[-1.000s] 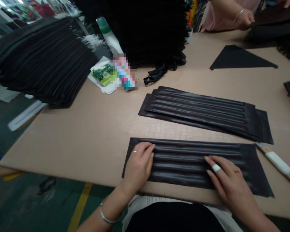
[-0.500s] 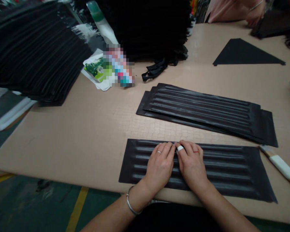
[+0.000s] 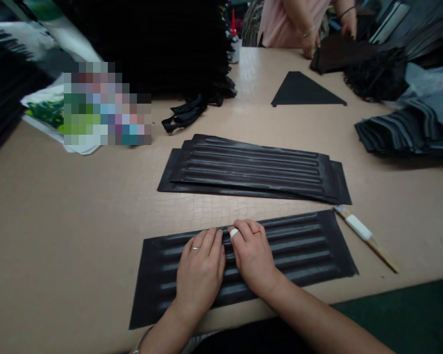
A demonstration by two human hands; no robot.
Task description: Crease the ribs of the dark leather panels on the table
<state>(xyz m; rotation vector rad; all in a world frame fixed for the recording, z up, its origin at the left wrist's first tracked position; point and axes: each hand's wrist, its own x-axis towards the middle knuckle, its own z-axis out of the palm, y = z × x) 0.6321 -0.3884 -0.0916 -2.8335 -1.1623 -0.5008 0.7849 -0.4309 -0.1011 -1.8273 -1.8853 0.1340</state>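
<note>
A dark ribbed panel, leather-like (image 3: 299,248), lies at the table's near edge, its raised ridges running lengthwise. My left hand (image 3: 201,263) rests over its middle, fingers bent and together at the far edge. Right beside it my right hand (image 3: 251,255) grips the same far edge, with white tape on one finger and a red band on another. The thumbs and the undersides of the fingers are hidden. Just beyond lies a small stack of similar ribbed panels (image 3: 251,167). To the right is a brush (image 3: 362,231) with a white-wrapped wooden handle.
Tall dark stacks (image 3: 151,44) stand at the back left. Nearby are a green-and-white packet (image 3: 44,110) and black strips (image 3: 184,112). A black trapezoid piece (image 3: 304,88) lies farther back. Grey-black layered pieces (image 3: 406,128) sit at right. Across the table a co-worker's hands (image 3: 310,46) handle dark material.
The view has swung to the right, so things appear farther left and more of the right side shows. Both hands remain at the panel's far edge, and the panel looks turned slightly.
</note>
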